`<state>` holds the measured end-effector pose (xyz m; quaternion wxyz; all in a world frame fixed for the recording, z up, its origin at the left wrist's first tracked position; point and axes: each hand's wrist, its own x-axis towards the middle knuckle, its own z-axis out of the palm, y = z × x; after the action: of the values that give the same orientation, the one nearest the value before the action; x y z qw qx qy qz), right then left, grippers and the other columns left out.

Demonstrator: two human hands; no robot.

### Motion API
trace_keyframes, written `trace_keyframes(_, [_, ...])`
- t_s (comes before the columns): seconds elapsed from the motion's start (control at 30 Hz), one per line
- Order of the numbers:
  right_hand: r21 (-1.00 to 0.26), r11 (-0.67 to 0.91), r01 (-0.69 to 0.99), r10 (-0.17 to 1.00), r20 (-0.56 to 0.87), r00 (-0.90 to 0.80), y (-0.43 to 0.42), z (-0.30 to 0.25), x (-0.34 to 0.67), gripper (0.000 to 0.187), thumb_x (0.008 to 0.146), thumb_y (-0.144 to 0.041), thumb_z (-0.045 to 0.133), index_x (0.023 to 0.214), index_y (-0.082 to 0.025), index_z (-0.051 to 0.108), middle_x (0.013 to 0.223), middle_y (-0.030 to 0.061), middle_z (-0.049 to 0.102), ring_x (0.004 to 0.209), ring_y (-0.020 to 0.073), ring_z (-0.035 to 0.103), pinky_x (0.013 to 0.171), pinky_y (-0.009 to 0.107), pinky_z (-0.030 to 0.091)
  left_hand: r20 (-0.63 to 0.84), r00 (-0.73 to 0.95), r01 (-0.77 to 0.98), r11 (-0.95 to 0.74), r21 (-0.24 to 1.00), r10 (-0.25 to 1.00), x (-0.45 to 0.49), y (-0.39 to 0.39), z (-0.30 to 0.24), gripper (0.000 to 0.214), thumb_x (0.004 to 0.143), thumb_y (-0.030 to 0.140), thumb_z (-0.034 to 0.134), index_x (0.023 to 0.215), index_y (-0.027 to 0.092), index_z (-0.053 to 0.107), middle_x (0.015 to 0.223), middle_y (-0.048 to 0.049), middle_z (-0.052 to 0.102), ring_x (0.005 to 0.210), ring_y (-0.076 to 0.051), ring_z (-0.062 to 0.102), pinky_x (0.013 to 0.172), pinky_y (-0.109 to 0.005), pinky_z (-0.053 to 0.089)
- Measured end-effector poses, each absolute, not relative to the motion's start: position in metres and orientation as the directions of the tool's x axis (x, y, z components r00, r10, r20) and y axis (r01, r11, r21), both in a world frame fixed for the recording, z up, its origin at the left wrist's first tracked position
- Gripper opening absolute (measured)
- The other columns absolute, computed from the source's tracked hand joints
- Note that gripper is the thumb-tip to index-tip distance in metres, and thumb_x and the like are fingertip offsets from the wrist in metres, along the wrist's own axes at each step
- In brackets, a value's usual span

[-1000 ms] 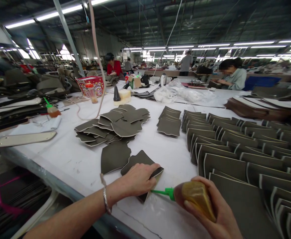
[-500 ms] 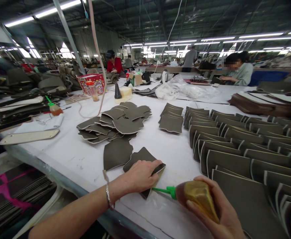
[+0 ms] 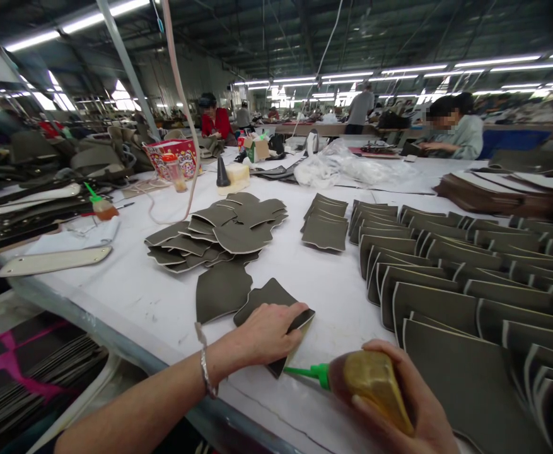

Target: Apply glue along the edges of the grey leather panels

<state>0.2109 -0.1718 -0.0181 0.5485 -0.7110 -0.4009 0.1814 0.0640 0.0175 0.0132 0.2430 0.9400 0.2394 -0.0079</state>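
Bottle (image 3: 368, 386) at the Edge of a Dark Panel (image 3: 269, 293)

From the head camera, a worker's right hand (image 3: 415, 403) wraps its fingers around the amber bottle, green nozzle (image 3: 323, 376) just beside the panel's near corner on a white table (image 3: 162, 321). The left hand (image 3: 267, 334) lies across the panel, index finger extended; whether its other fingers grip cannot be told. A heap of panels (image 3: 243, 238) lies beyond.

The dark olive panel (image 3: 270, 294) lies aslant, pale-edged; the bottle (image 3: 368, 384) (amber-brown, tipped sideways) has its green nozzle (image 3: 322, 376) right by the panel's near corner.
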Motion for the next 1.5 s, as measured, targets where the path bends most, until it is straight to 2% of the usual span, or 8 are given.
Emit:
trace_keyframes(0.23, [-0.925,-0.165,0.343,0.742,0.113,0.661,-0.171,-0.015,0.222,0.053,0.073,-0.054,0.072,0.116,-0.029,0.054,0.108,-0.0002,0.062,0.095,0.0242,0.061,0.08,0.03,0.044,-0.136,0.887,0.451,-0.766,0.458,0.441,0.064,0.018,0.014,0.052,0.085,0.024,0.043,0.136,0.025,0.051,0.096,-0.0068,0.074,0.089,-0.032,0.069,0.08,-0.042,0.051])
trace_keyframes(0.47, [-0.932,-0.127,0.339,0.793,0.11,0.599,-0.171,-0.02,0.222,0.052,0.075,-0.056,0.07,0.117,-0.029,0.054,0.105,-0.0006,0.063,0.091,0.0233,0.062,0.082,0.03,0.045,-0.136,0.888,0.449,-0.764,0.464,0.439,0.064,0.02,0.015,0.053,0.084,0.025,0.045,0.137,0.024,0.051,0.088,-0.0048,0.072,0.08,-0.027,0.068,0.072,-0.034,0.049])
trace_keyframes(0.67, [-0.907,-0.145,0.395,0.752,0.158,0.639,-0.167,-0.016,0.231,0.054,0.075,-0.054,0.072,0.118,-0.029,0.052,0.106,-0.001,0.061,0.088,0.0207,0.062,0.078,0.026,0.046,-0.145,0.892,0.442,-0.763,0.472,0.427,0.064,0.022,0.015,0.054,0.082,0.023,0.045,0.136,0.025,0.052,0.077,-0.0019,0.069,0.07,-0.023,0.065,0.065,-0.029,0.044])
trace_keyframes(0.8, [-0.899,-0.093,0.427,0.809,0.182,0.559,-0.169,-0.02,0.229,0.049,0.078,-0.055,0.07,0.117,-0.031,0.053,0.104,-0.0027,0.061,0.085,0.0186,0.062,0.076,0.025,0.047,-0.15,0.892,0.444,-0.758,0.477,0.427,0.065,0.022,0.016,0.054,0.082,0.024,0.045,0.136,0.025,0.051,0.078,-0.0016,0.07,0.07,-0.023,0.064,0.065,-0.028,0.043])
trace_keyframes(0.9, [-0.873,-0.075,0.483,0.834,0.211,0.51,-0.167,-0.022,0.241,0.051,0.079,-0.051,0.071,0.119,-0.028,0.051,0.099,-0.0003,0.063,0.08,0.0199,0.064,0.072,0.026,0.051,-0.156,0.89,0.447,-0.758,0.475,0.428,0.065,0.022,0.017,0.053,0.083,0.026,0.045,0.136,0.025,0.051,0.076,-0.0016,0.069,0.068,-0.023,0.064,0.063,-0.028,0.042])
trace_keyframes(1.13, [-0.802,-0.104,0.588,0.736,0.335,0.587,-0.159,-0.011,0.252,0.047,0.08,-0.05,0.071,0.116,-0.026,0.053,0.108,0.0039,0.06,0.09,0.0229,0.061,0.074,0.029,0.049,-0.148,0.889,0.447,-0.747,0.493,0.434,0.065,0.021,0.016,0.051,0.084,0.025,0.045,0.134,0.026,0.053,0.076,-0.0022,0.069,0.069,-0.024,0.064,0.064,-0.029,0.043])
trace_keyframes(1.27, [-0.825,-0.093,0.557,0.767,0.297,0.569,-0.162,-0.01,0.243,0.046,0.081,-0.05,0.07,0.116,-0.027,0.053,0.105,0.0028,0.061,0.084,0.0215,0.063,0.073,0.03,0.049,-0.154,0.89,0.447,-0.75,0.488,0.43,0.066,0.021,0.016,0.051,0.084,0.027,0.046,0.135,0.025,0.053,0.076,-0.0027,0.069,0.07,-0.025,0.064,0.065,-0.03,0.043])
trace_keyframes(1.5, [-0.843,-0.156,0.514,0.698,0.274,0.661,-0.16,-0.008,0.241,0.051,0.077,-0.054,0.071,0.115,-0.026,0.054,0.104,0.0016,0.062,0.086,0.0222,0.061,0.073,0.029,0.047,-0.158,0.886,0.452,-0.735,0.506,0.435,0.066,0.021,0.015,0.05,0.084,0.026,0.046,0.134,0.027,0.054,0.076,-0.002,0.07,0.067,-0.023,0.064,0.066,-0.029,0.044])
